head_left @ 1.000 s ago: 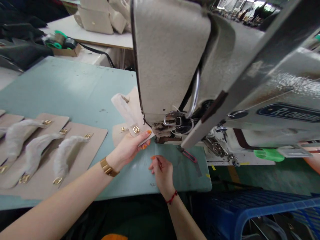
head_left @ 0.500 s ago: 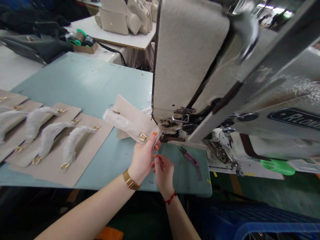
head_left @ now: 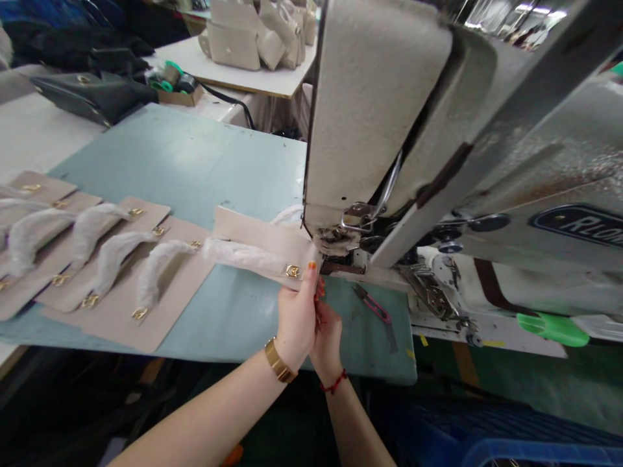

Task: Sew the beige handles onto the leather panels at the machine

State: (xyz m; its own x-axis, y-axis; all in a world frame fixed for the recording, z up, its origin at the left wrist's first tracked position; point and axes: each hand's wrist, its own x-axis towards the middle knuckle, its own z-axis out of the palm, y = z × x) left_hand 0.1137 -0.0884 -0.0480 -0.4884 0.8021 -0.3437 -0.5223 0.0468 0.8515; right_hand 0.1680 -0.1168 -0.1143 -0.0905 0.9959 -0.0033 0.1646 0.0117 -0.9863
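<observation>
My left hand (head_left: 298, 319), wearing a gold bracelet, is closed on the right end of a beige bag panel (head_left: 260, 227), thumb on top. A handle (head_left: 243, 255) wrapped in white film lies along the panel, with gold hardware (head_left: 293, 271) near the thumb. My right hand (head_left: 328, 336) is closed just below and against the left one. Its fingertips are mostly hidden, so what they pinch does not show. The panel's right edge lies at the needle area of a sewing machine (head_left: 374, 110). Pink-handled thread snips (head_left: 374, 305) rest to the right of my hands.
Several similar panels with wrapped handles (head_left: 160, 272) overlap on the blue-green tabletop (head_left: 195, 155) at left. A black bag (head_left: 97, 94) and a box of thread spools (head_left: 178, 97) stand behind. Beige bags (head_left: 236, 39) sit further back. A blue crate (head_left: 535, 447) is at lower right.
The panel has turned to lie straighter, its left end lower, and its right end has moved closer to the machine. My right hand has come up against my left.
</observation>
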